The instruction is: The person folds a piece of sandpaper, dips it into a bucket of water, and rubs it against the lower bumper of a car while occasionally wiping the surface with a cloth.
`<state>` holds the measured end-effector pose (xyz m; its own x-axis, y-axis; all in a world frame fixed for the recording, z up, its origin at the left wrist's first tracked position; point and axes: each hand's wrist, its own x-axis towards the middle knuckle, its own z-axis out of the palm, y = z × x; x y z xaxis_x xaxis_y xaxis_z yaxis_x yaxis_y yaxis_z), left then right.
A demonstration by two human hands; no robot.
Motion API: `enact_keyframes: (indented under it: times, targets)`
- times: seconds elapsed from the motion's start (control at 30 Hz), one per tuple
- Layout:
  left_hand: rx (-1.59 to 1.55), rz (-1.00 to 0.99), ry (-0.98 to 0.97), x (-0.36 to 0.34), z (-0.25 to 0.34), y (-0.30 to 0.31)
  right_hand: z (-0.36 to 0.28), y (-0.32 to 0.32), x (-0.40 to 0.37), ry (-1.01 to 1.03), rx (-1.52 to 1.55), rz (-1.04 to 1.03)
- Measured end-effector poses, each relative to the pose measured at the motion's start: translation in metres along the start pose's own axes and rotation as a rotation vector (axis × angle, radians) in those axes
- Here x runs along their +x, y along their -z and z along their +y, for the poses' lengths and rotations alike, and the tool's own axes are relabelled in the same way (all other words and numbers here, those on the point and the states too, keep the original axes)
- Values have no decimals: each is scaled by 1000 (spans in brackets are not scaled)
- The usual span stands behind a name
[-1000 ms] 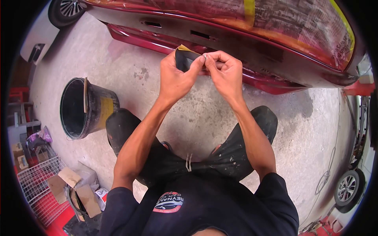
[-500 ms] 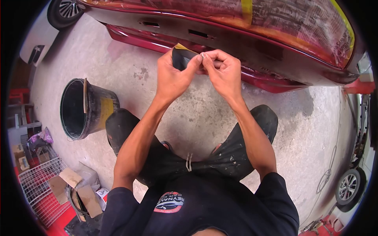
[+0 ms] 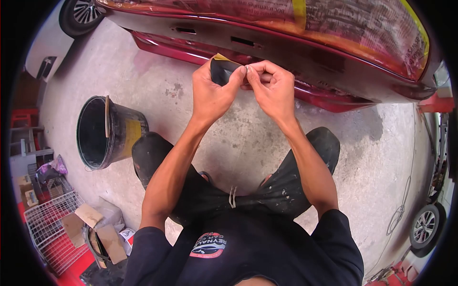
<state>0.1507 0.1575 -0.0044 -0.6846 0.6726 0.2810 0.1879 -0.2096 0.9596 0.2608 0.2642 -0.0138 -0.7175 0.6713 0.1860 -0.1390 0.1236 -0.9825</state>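
In the head view, my left hand is wrapped round a dark, curled sheet of sandpaper, whose yellow back shows along its upper edge. Close beside it, my right hand has its thumb and forefinger pinched together at the sheet's right edge, meeting my left thumb. Whatever lies under the right fingers is mostly hidden. Both hands are held up in front of the lower part of a dark red car, apart from it.
A black bucket with a raised handle stands on the concrete floor, left of my knee. Newspaper and yellow tape cover part of the car. A wire rack and cardboard pieces lie lower left; a wheel is at right.
The whole view has shifted slightly, so everything sits a little further right. Both hands keep nearly the same pose on the sandpaper.
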Motion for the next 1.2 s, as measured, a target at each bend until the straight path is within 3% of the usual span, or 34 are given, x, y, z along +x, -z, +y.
enact_keyframes:
  times: [0.1, 0.2, 0.5, 0.8, 1.2]
  targets:
    - [78, -27, -18, -3, -4, 0, 6, 0, -1, 37, 10, 17]
    - [41, -9, 106, 0, 2, 5, 2, 1, 0, 9, -47, -7]
    - [37, -2, 27, -3, 6, -2, 5, -2, -1, 107, -7, 89]
    - [45, -54, 30, -5, -2, 2, 3, 1, -2, 136, -110, 42]
    - [-18, -13, 136, 0, 0, 5, -4, -3, -5, 183, -174, 40]
